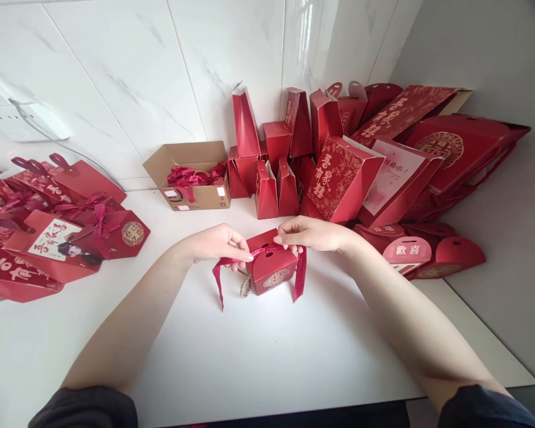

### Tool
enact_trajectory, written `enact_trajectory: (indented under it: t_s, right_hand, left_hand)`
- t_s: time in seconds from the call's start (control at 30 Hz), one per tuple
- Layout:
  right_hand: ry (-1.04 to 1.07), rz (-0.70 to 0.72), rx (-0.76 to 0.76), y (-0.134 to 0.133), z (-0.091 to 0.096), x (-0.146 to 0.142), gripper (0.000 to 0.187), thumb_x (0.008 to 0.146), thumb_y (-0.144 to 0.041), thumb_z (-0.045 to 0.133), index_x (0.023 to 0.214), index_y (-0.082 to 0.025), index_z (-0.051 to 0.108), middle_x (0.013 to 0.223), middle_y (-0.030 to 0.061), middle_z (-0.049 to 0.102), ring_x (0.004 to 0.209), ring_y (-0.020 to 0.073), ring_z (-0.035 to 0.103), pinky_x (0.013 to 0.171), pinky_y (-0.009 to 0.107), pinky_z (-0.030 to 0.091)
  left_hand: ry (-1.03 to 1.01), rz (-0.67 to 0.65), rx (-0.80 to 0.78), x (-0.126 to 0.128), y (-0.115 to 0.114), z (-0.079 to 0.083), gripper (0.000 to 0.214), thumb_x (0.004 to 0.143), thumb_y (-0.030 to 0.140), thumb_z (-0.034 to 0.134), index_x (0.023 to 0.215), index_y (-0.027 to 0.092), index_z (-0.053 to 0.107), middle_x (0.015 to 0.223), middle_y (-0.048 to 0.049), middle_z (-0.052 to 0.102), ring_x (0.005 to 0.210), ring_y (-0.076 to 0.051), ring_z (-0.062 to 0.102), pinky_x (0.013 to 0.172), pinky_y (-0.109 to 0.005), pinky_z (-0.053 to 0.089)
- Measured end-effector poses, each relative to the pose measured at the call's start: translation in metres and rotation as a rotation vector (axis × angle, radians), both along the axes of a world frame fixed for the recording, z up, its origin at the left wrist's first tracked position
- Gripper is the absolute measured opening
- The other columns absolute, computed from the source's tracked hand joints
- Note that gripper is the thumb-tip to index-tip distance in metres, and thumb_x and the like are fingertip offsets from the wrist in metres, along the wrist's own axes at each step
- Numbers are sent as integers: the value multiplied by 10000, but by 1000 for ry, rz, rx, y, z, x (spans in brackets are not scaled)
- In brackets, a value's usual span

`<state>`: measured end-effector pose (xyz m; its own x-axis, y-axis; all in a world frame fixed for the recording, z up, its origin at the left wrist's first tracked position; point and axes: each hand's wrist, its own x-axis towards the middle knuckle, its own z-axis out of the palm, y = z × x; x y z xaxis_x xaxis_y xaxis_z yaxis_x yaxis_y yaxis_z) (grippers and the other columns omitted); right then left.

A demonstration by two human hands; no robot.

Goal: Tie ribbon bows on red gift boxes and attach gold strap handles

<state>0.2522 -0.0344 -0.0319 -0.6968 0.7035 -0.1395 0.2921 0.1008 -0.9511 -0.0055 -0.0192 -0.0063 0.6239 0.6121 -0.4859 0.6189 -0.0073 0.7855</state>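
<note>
Along the tabletop's left edge: cluster of red gift boxes, crowded together, some tied with bows. Next, at the back edge, an open cardboard carton holding a heap of loose red ribbons.

Nearer the middle, the left hand, thumb and fingertips pinched together on a red ribbon, one tail hanging below. Just right of it, a small red box stands on the tabletop, closer to the back edge than the front; gold emblem on its front, twisted gold cord looped at its left side. Ribbon crosses its top. Right hand over the box's far side, fingers bent and closed on the same ribbon; second tail hangs beside the box.

Behind, open-topped red cartons stand stacked at the back edge. Toward the back right corner, larger red bags lean in a pile, low round-topped boxes in front.
</note>
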Motion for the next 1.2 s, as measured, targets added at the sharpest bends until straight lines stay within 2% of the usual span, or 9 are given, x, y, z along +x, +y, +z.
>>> enact_trajectory:
  t_s: [0.07,0.27,0.43,0.6,0.73,0.83,1.0,1.2]
  right_hand:
    - [-37,-21,37,0,-2,-1,387,862,-525,576,707,-172,537,656,-22,514,599,107,456,589,262,386]
    - [-103,-51,223,2,-5,0,377,890,-494,531,686,-177,508,684,-26,477,612,103,409,599,260,339]
    - [-119,-62,273,1,-4,-1,370,905,-488,507,695,-183,501,698,-21,509,637,113,442,624,263,361]
    - [-176,-72,233,-6,2,-2,391,898,-528,489,725,-183,550,707,-7,560,669,133,509,664,277,392]
    - [-244,-189,317,-9,1,-9,439,891,-560,477,666,-185,516,662,-18,518,606,116,444,599,271,354]
    - [-276,-252,441,-10,-3,-15,384,876,-508,530,664,-188,515,666,-28,521,600,109,434,576,263,333]
    - [-244,-254,543,-8,-8,-19,293,875,-375,550,654,-186,508,683,-32,534,621,103,450,604,253,347]
    - [-253,-308,607,-6,-14,-23,271,866,-323,557,639,-184,510,688,-21,559,605,103,454,602,256,341]
  left_hand:
    - [-2,-5,-17,0,0,-2,244,747,374,737,766,132,711,729,-67,708,637,-139,642,661,-264,523]
    - [2,-34,-23,-2,0,1,214,734,340,743,723,134,691,674,-62,705,594,-144,648,582,-244,506]
    - [26,-37,14,-3,0,4,212,730,340,743,721,137,681,669,-58,698,607,-147,648,602,-251,514]
    - [20,-11,11,0,-5,5,248,744,388,734,746,148,672,624,-29,647,562,-122,599,580,-237,490]
    - [74,40,51,6,-9,3,369,751,527,699,797,161,701,579,2,564,452,-73,451,444,-205,353]
    - [108,89,129,10,-12,1,414,740,578,686,776,165,700,541,16,503,442,-63,372,414,-199,263]
    - [84,77,171,11,-13,-4,381,747,536,694,712,158,657,557,7,531,498,-80,431,458,-208,292]
    - [37,12,158,11,-13,-3,279,757,423,698,701,156,645,596,-12,625,559,-114,544,554,-238,386]
